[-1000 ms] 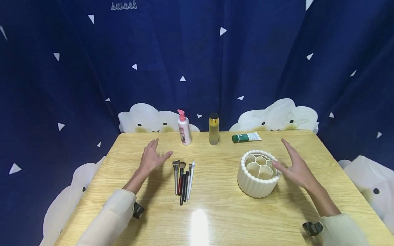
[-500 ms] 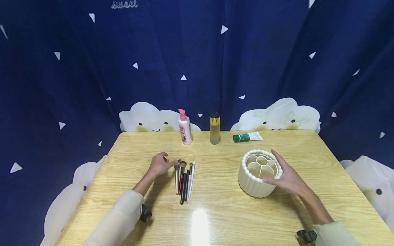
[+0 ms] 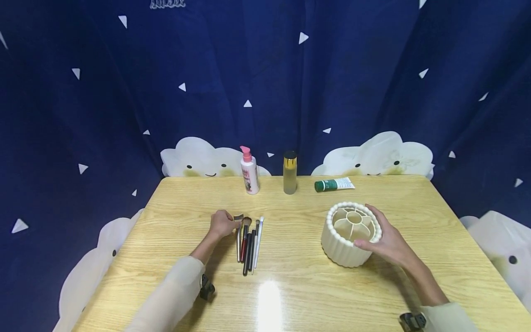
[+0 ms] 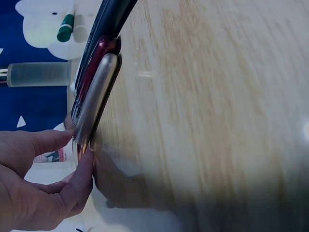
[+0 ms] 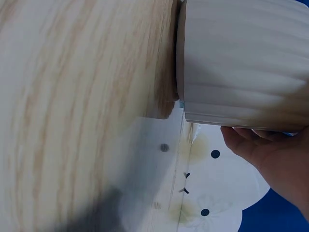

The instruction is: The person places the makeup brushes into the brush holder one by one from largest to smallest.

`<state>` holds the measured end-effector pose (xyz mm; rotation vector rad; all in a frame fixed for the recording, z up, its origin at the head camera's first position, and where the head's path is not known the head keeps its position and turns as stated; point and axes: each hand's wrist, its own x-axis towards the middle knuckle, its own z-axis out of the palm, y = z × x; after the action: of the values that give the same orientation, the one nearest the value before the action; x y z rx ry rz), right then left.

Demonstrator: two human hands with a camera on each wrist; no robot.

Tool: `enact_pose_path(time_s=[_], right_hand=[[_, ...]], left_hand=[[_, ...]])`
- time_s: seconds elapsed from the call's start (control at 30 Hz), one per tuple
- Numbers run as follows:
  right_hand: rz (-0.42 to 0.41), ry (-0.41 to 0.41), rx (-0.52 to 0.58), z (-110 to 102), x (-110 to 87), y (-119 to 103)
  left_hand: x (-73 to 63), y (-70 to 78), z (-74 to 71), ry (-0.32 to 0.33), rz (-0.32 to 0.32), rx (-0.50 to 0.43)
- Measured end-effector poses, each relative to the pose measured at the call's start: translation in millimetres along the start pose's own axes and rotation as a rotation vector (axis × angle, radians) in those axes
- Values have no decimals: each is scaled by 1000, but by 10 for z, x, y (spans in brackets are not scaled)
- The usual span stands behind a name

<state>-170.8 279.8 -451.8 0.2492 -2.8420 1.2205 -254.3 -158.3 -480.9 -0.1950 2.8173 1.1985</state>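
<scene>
My left hand [image 3: 222, 224] pinches a silver-handled makeup brush [image 4: 96, 96] near its head, thumb on one side and fingertips on the other. This brush is the leftmost in a row lying on the table; a red-handled brush [image 4: 89, 72] and several black and white ones lie right beside it. My right hand [image 3: 387, 244] grips a round, cream-coloured, ribbed brush holder [image 3: 346, 249] by its right side. The thumb rests at the beaded rim and the fingers reach round the far side. The holder stands upright on the table, its divided compartments showing from above.
Along the table's far side stand a white pump bottle [image 3: 250, 177] with a pink top and a clear bottle [image 3: 290, 177] with a gold-and-black cap. A green-and-white tube [image 3: 334, 184] lies to their right. A dark blue curtain [image 3: 265, 69] hangs behind the wooden table [image 3: 307, 295].
My left hand has moved right and down to the brushes and closed on the silver one. My right hand has come in from the right and taken hold of the holder.
</scene>
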Motion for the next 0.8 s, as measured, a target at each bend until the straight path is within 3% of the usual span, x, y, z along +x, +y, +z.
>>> enact_pose_path(time_s=[0.27,0.47,0.6,0.8], right_hand=[[-17,17,11,3,-2,3],[-3,25,-11,-7,-12,10],[-1,32,-13,-19,-13,-2],[-15,32,-18,6,-6,-6]], left_hand=[[44,25,68,55,-25,-6],[38,52,63,37,-37,-52],[33,100,22,28,-38,-116],[38,168,-94,88,3,-132]])
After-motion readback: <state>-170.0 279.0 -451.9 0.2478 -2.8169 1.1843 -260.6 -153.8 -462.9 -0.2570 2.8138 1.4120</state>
